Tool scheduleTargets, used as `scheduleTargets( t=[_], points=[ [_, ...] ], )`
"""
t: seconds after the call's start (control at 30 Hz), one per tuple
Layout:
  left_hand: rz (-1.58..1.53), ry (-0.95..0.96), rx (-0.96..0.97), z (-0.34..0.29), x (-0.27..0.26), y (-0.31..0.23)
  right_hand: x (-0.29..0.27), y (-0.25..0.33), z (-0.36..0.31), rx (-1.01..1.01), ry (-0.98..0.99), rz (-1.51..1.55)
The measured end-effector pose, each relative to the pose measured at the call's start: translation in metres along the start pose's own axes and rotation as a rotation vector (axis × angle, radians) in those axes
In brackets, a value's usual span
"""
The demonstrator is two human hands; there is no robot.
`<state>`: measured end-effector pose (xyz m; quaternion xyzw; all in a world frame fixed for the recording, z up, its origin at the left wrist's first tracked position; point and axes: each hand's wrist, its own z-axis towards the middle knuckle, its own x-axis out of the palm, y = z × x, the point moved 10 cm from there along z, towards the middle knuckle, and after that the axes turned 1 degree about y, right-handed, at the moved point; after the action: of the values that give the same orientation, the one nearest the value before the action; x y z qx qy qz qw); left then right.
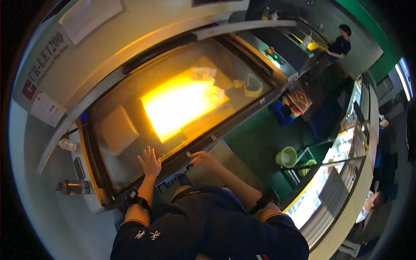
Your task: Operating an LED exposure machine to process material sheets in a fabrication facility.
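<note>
A large dark-framed machine bed (242,113) stretches before me, with a glaring yellow rectangle (173,110) lit in its middle. My left hand (150,164) has its fingers spread, over the bed's near edge, and holds nothing. Close to a small metal latch (188,154) on the near frame, my right hand (203,159) has its fingers curled; what they hold, if anything, is too small to make out. A tan block-shaped piece (119,130) lies in the bed left of the glow. Pale sheets (203,74) and a clear container (253,86) show beyond it.
At left are a dark bottle (73,187), a phone (79,168) and a small white cup (67,145). A green basket (286,157) stands on the floor at right, beside a lit table (303,207). One person (340,47) works at the far right; another (368,206) is beyond the table.
</note>
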<state>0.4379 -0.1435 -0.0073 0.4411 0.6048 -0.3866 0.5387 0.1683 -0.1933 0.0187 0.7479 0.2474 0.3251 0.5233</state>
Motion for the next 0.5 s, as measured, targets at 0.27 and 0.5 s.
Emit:
scheduleTargets(
  t=[0.27, 0.5],
  points=[
    [0.248, 0.099, -0.099, 0.074, -0.007, 0.094, 0.266, 0.106, 0.101, -0.266, 0.559, -0.709],
    [0.099, 0.202, -0.191, 0.087, 0.041, 0.115, 0.314, 0.101, 0.138, -0.069, 0.724, -0.776]
  ],
)
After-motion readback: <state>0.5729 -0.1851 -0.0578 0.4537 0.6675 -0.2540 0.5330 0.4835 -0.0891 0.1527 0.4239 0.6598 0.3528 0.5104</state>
